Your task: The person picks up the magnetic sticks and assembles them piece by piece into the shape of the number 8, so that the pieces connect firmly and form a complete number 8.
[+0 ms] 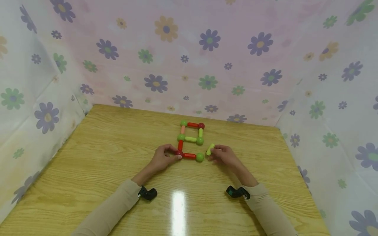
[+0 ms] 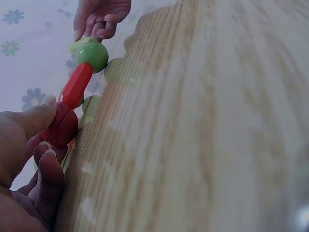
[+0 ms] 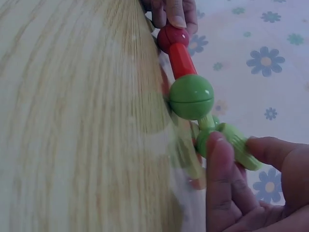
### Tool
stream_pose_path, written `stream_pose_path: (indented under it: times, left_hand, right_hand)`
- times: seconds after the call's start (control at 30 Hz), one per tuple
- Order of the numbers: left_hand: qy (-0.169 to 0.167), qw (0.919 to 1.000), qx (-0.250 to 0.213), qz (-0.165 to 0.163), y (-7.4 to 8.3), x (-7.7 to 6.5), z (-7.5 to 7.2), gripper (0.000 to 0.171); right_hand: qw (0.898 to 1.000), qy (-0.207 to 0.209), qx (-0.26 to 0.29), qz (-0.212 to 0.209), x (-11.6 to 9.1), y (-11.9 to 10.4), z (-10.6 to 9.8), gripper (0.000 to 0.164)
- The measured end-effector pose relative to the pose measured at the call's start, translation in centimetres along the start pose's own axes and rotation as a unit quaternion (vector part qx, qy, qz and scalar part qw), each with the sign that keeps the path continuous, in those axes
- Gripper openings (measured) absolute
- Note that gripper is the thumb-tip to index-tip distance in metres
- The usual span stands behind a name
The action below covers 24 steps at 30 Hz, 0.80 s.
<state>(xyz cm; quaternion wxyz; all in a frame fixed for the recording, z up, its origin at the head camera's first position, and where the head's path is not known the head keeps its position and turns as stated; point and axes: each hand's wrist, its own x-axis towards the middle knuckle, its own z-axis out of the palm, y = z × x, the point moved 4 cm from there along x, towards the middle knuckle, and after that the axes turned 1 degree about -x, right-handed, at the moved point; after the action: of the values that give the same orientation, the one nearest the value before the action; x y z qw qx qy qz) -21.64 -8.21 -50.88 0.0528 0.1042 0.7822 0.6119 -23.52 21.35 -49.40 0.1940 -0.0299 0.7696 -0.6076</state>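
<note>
My left hand [image 1: 161, 159] pinches a dark red ball [image 2: 63, 126] at the lower left corner of a flat ball-and-rod figure on the table. A red rod [image 1: 190, 156] joins that ball to a green ball [image 1: 199, 157] on its right. Between thumb and finger my right hand [image 1: 225, 157] holds a yellow-green rod [image 1: 210, 149], tilted, just right of the green ball and apart from it in the head view. Another red rod [image 1: 180, 145] runs from the dark red ball up to a square of balls and rods, whose lower side is a yellow-green rod [image 1: 190, 139].
The wooden table [image 1: 118, 137] has a flower-patterned cloth [image 1: 183, 59] behind it and at both sides. Black wrist devices [image 1: 147, 193] are worn at both cuffs. Light glares off the table's near middle.
</note>
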Motion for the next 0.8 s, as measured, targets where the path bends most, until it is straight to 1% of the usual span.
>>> stream_pose_path:
  times: [0.13, 0.2, 0.3, 0.37, 0.47, 0.53, 0.6, 0.73, 0.8]
  left_hand:
    - [0.003, 1.0, 0.003, -0.003, 0.1, 0.0, 0.1, 0.026]
    - [0.002, 1.0, 0.005, -0.005, 0.5, -0.2, 0.1, 0.025]
    - [-0.001, 1.0, 0.007, -0.006, 1.9, -0.6, -0.1, 0.023]
    - [0.0, 1.0, 0.003, 0.004, 2.8, -1.0, -0.1, 0.022]
    - [0.003, 0.9999, -0.001, 0.01, 3.4, -1.3, -0.2, 0.021]
    - [0.002, 0.9999, -0.003, 0.01, 2.9, -1.1, -0.1, 0.021]
    - [0.001, 1.0, -0.001, 0.001, 2.0, -0.7, -0.1, 0.021]
    - [0.002, 1.0, 0.0, -0.001, 0.2, 0.1, 0.1, 0.023]
    - [0.004, 1.0, -0.001, 0.001, -0.1, 0.2, 0.1, 0.024]
  right_hand:
    - [1.0, 0.019, 0.014, -0.015, 0.1, -0.2, 0.3, 0.049]
    - [0.999, 0.033, 0.024, -0.016, 0.1, -0.3, 0.5, 0.05]
    - [0.998, 0.043, 0.033, -0.012, 0.3, -0.2, 0.7, 0.051]
    - [0.998, 0.045, 0.038, -0.01, 0.5, -0.2, 1.0, 0.048]
    - [0.998, 0.042, 0.042, -0.011, 0.9, 0.0, 1.4, 0.048]
    - [0.998, 0.041, 0.045, -0.012, 1.1, 0.0, 1.6, 0.048]
    - [0.998, 0.04, 0.045, -0.014, 1.3, 0.1, 1.8, 0.05]
    - [0.998, 0.036, 0.037, -0.019, 1.6, 0.1, 2.0, 0.049]
    - [0.999, 0.034, 0.032, -0.019, 1.7, 0.1, 2.1, 0.049]
